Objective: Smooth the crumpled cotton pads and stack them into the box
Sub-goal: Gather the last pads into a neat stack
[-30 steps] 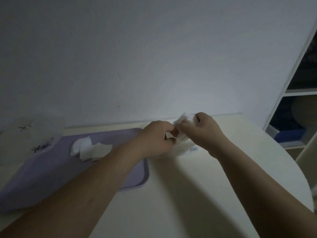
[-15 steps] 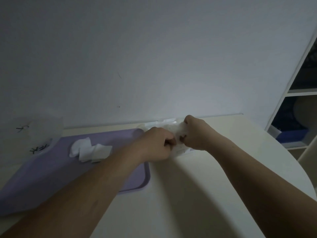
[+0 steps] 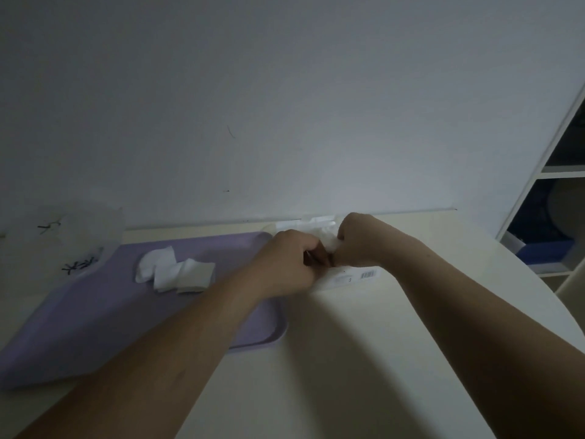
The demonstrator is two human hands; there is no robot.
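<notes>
Fingers (image 3: 308,248) of the left hand (image 3: 289,264) and of the right hand (image 3: 359,242) are curled in tight, and they meet at one white cotton pad (image 3: 330,241). Both hands pinch it, one at each side. The room is dim, so I cannot see just how much of the pad each hand has. The pad is right over the box (image 3: 351,277), which sits on the pale surface (image 3: 364,359) beside the purple tray (image 3: 95,318). The hands hide most of the box.

Three or so crumpled pads (image 3: 174,272) lie in a little heap on the tray, well apart from the hands. They are not done yet.

I think a pad like this is very light and very soft. It bends and folds with almost no push. It will not break, but it can pull thin or fluffy if you tug too hard. It is not slippery, and it may cling to dry fingertips a bit.

The best place to hold it is at two edges that face each other. Pull gently so it goes flat, then lay it down flat in the box and let go slowly so it does not lift up again.
</notes>
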